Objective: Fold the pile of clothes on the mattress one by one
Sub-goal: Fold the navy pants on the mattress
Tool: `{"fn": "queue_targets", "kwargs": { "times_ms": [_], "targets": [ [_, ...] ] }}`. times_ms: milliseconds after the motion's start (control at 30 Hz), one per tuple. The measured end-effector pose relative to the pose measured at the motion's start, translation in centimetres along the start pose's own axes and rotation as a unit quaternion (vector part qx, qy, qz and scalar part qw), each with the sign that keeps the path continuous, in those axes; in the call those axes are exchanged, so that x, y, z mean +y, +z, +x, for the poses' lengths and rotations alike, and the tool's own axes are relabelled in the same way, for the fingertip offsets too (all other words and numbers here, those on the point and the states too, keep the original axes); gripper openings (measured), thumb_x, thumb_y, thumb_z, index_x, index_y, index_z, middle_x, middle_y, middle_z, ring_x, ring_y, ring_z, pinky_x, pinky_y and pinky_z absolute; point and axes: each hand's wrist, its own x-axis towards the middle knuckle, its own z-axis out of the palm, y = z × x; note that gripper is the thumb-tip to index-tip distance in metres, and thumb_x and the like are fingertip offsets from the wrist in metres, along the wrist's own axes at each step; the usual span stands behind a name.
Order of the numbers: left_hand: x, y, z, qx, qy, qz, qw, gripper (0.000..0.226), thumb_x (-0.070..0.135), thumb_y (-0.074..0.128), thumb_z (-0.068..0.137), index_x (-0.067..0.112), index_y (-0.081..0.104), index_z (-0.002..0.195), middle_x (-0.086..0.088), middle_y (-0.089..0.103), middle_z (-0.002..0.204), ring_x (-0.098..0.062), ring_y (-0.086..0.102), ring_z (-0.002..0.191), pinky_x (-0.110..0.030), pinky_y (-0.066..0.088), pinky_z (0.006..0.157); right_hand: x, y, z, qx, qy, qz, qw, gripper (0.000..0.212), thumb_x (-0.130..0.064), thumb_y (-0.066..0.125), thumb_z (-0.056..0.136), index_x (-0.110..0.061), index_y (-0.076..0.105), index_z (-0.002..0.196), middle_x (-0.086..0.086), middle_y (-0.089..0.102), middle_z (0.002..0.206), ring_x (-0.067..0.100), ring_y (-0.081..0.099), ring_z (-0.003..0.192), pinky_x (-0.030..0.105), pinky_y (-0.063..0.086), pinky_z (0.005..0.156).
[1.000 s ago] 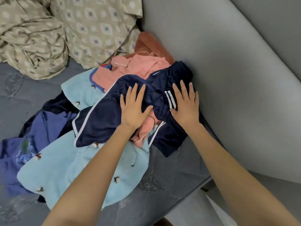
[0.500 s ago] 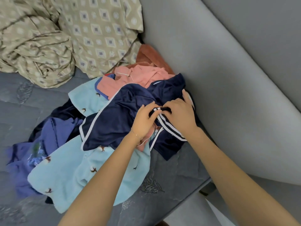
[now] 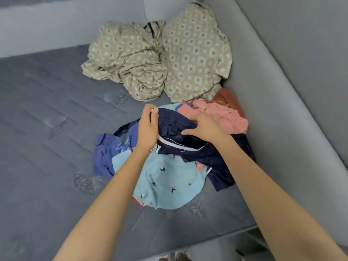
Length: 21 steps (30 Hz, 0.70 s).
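Whereas both palms lay flat a second ago, the navy white-trimmed garment (image 3: 175,127) is now pinched by the left grip (image 3: 148,127) and right grip (image 3: 205,127) atop the clothes pile (image 3: 169,181) on the grey quilted mattress (image 3: 56,129); its selection for folding is judged made.

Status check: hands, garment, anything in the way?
Left hand pinches navy garment at its edge; right hand grips it too. Lower part lies on light blue garment. Pink garment beside right hand, not blocking.
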Motion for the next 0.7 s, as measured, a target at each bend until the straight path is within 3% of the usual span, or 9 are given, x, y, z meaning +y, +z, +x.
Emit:
{"fn": "queue_targets", "kwargs": {
  "times_ms": [67, 133, 233, 300, 533, 633, 700],
  "targets": [
    [0.3, -4.3, -0.7, 0.049, 0.0, -0.009, 0.999, 0.019, 0.013, 0.036, 0.104, 0.008, 0.043, 0.087, 0.005, 0.036, 0.073, -0.004, 0.031, 0.064, -0.016, 0.032, 0.063, -3.5, 1.6, -0.6, -0.016, 0.004, -0.01, 1.0, 0.034, -0.04, 0.075, 0.079, -0.015, 0.056, 0.066, -0.002, 0.047, 0.059, 0.019, 0.045, 0.064, 0.034, 0.033, 0.065],
    [0.2, -8.6, -1.5, 0.091, 0.007, -0.008, 0.996, 0.019, 0.012, 0.037, 0.104, 0.008, 0.042, 0.086, 0.008, 0.037, 0.073, -0.001, 0.033, 0.064, -0.015, 0.033, 0.064, -6.8, 3.9, -1.2, -0.024, -0.001, -0.013, 1.0, 0.032, -0.035, 0.07, 0.084, -0.016, 0.052, 0.066, 0.003, 0.056, 0.067, 0.024, 0.053, 0.072, 0.035, 0.04, 0.065],
    [-0.4, -15.1, -2.8, 0.135, 0.027, 0.014, 0.99, 0.02, 0.013, 0.038, 0.104, 0.008, 0.042, 0.085, 0.01, 0.037, 0.073, 0.0, 0.034, 0.065, -0.014, 0.033, 0.065, -11.5, 7.2, -2.1, -0.052, -0.001, 0.036, 0.998, 0.026, -0.036, 0.062, 0.091, -0.012, 0.064, 0.1, 0.006, 0.068, 0.094, 0.026, 0.062, 0.09, 0.041, 0.051, 0.079],
    [-1.4, -19.5, -4.0, 0.159, 0.027, 0.022, 0.987, 0.02, 0.012, 0.038, 0.103, 0.008, 0.043, 0.085, 0.01, 0.038, 0.073, 0.001, 0.035, 0.065, -0.013, 0.033, 0.066, -14.9, 9.2, -2.7, -0.055, 0.003, 0.053, 0.997, 0.025, -0.033, 0.059, 0.093, -0.013, 0.059, 0.107, 0.006, 0.065, 0.098, 0.027, 0.061, 0.093, 0.043, 0.052, 0.079],
    [-5.2, -34.9, -8.7, 0.242, 0.02, 0.027, 0.97, 0.017, 0.01, 0.037, 0.103, 0.008, 0.044, 0.087, 0.012, 0.042, 0.075, 0.006, 0.04, 0.068, -0.01, 0.035, 0.069, -29.1, 16.5, -5.0, 0.009, -0.031, 0.048, 0.998, 0.023, -0.037, 0.059, 0.094, -0.014, 0.062, 0.092, 0.004, 0.064, 0.085, 0.025, 0.06, 0.086, 0.032, 0.034, 0.061],
    [-7.1, -43.3, -10.5, 0.258, 0.019, 0.043, 0.965, 0.017, 0.009, 0.037, 0.102, 0.008, 0.044, 0.087, 0.012, 0.042, 0.075, 0.005, 0.04, 0.068, -0.011, 0.035, 0.068, -37.0, 19.9, -6.3, 0.042, -0.036, 0.045, 0.997, 0.034, -0.041, 0.057, 0.094, -0.022, 0.045, 0.069, -0.005, 0.049, 0.064, 0.024, 0.053, 0.073, 0.033, 0.028, 0.05],
    [-8.2, -49.0, -11.7, 0.258, 0.016, 0.066, 0.964, 0.017, 0.009, 0.037, 0.102, 0.008, 0.044, 0.086, 0.012, 0.042, 0.074, 0.004, 0.04, 0.068, -0.012, 0.035, 0.068, -41.9, 21.9, -6.9, 0.044, -0.044, 0.029, 0.998, 0.04, -0.044, 0.056, 0.094, -0.018, 0.043, 0.067, -0.004, 0.045, 0.06, 0.025, 0.051, 0.069, 0.031, 0.026, 0.047]
  ]
}}
